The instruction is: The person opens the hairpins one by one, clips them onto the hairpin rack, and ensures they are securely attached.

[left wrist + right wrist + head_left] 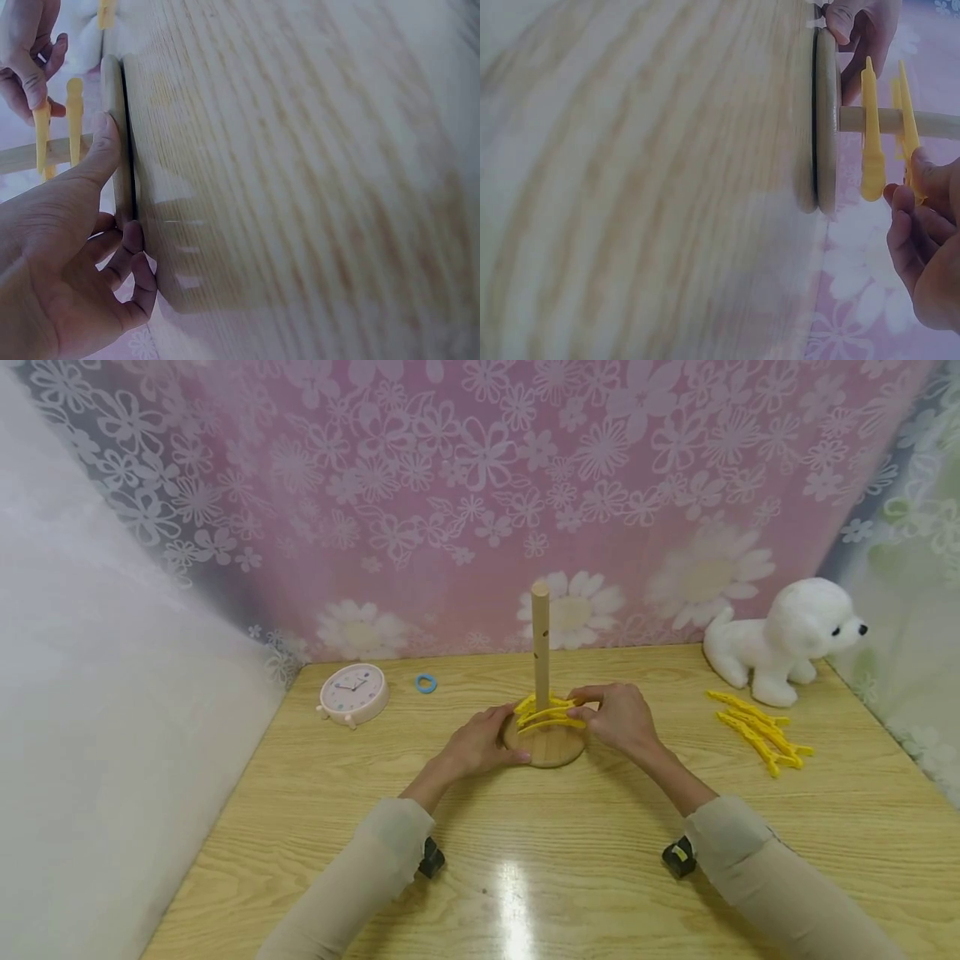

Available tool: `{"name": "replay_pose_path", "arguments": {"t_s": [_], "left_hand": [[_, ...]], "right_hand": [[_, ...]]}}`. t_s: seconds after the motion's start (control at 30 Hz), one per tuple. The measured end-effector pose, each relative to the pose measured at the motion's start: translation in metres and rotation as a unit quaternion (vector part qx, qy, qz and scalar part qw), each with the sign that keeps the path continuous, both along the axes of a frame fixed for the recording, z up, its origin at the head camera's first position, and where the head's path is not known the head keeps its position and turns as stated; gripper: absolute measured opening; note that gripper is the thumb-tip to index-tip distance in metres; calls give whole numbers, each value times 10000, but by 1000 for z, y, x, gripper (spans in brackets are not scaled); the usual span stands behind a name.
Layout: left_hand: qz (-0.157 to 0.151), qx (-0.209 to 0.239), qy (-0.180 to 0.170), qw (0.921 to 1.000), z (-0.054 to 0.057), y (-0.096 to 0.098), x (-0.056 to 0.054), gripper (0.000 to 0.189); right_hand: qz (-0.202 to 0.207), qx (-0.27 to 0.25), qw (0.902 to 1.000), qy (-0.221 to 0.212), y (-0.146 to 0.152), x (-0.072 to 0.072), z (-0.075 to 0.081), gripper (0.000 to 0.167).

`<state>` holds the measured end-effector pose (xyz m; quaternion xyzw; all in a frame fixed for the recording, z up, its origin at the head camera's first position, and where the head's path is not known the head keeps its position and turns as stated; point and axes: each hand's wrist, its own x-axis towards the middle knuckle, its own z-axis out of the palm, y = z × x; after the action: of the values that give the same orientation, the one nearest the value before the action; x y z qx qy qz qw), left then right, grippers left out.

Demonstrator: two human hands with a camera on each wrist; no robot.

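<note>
A round wooden base [550,753] with an upright wooden post [541,643] stands mid-table. My left hand [480,743] holds the base at its left rim, thumb over the upper face and fingers curled round the edge. On the right, my right hand [621,718] pinches the end of a slim yellow plastic piece [907,112] between thumb and forefinger. That piece lies across the post, a little above the base. Closer to the base, another yellow piece [872,146] sits crosswise at the post; the right fingertips are right beside its end.
Several yellow pieces [763,731] with forked ends lie at the right, in front of a white plush dog [783,639]. At the back left are a pink alarm clock [354,695] and a blue ring [426,683]. A floral curtain [480,510] hangs behind the table.
</note>
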<state>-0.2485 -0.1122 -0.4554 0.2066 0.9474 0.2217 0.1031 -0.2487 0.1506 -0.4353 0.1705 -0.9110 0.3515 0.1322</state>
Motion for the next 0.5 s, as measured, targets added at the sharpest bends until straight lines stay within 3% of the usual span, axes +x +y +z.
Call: {"name": "replay_pose_path", "arguments": {"t_s": [0.5], "left_hand": [[-36, 3, 23, 10000, -1, 1, -1, 94]], "right_hand": [[114, -305, 9988, -372, 2, 1, -2, 26]]}}
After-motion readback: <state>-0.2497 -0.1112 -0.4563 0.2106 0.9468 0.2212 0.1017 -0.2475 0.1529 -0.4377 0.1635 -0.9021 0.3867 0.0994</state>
